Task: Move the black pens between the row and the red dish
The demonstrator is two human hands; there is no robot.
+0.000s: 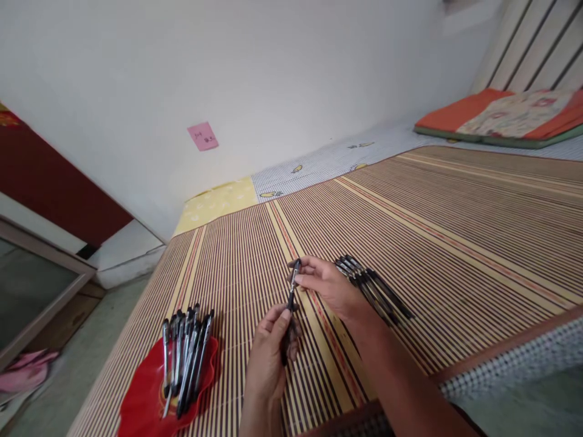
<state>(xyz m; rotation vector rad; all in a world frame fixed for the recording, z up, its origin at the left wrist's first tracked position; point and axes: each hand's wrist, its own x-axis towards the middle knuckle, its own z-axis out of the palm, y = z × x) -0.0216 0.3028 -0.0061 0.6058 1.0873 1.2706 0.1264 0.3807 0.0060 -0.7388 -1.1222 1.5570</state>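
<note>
Left hand (268, 349): curled shut around lower barrel of pen (288, 312), thumb and fingers pinching it near mid-length.
Right hand (325, 282): fingertips pinched on top end of same pen, by the clip; remaining fingers loosely bent, palm down.
Pen: held between both hands, just above mat (455, 230), roughly upright, tip end hidden behind left fingers.
Handling: likely light, stiff, smooth plastic; slippery under a loose pinch, so barrel best gripped mid-length, with a second hold at clip end. Probably thin parts at clip and tip, prone to snap if bent sideways.
Right of right hand: loose pens (373, 290), dark with silver clips, lying side by side on mat, touching or nearly touching the wrist.
Left of left hand: red tray (141, 394), shiny, wavy-edged, at near edge of mat.
In tray: bundle of pens (184, 358), black and silver, fanned out, clip ends pointing away.
Under both hands: striped mat, brown and cream slats, spread over bed.
Beyond mat, far from hands: patterned sheet (328, 161), then white wall (273, 73) with pink note (203, 136); writing too small to read.
Far right, well apart: orange cushion (501, 115), flat against striped headboard.
Far left, below: floor and a glass-fronted frame; pink cloth (25, 370) at corner.
In the way: nothing between hands and either group of pens; loose pens close enough to right forearm to be nudged.
</note>
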